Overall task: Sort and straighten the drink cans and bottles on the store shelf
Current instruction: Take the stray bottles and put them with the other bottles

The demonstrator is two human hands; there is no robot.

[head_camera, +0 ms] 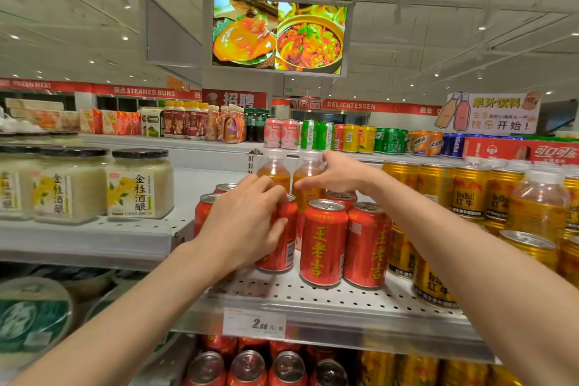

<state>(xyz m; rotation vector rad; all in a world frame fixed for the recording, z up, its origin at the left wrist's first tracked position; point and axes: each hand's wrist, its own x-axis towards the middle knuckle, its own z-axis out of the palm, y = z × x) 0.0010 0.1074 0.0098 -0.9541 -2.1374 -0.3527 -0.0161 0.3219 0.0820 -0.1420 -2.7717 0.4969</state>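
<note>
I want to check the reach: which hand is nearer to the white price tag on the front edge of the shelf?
Left. The left hand grips a red drink can right above the white price tag; the right hand is higher and farther back, touching a clear plastic bottle of orange drink.

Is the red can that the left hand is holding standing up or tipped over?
Standing up. The red can sits base-down on the shelf, and the left hand grips its side.

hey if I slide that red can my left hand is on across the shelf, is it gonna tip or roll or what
The red metal drink can with yellow characters stands upright on the flat perforated metal shelf, so it should slide rather than roll. It is tall and narrow, so a high push could tip it. The left hand wraps it, so the grip should steady it. Its smooth wall may be slippery.
</note>
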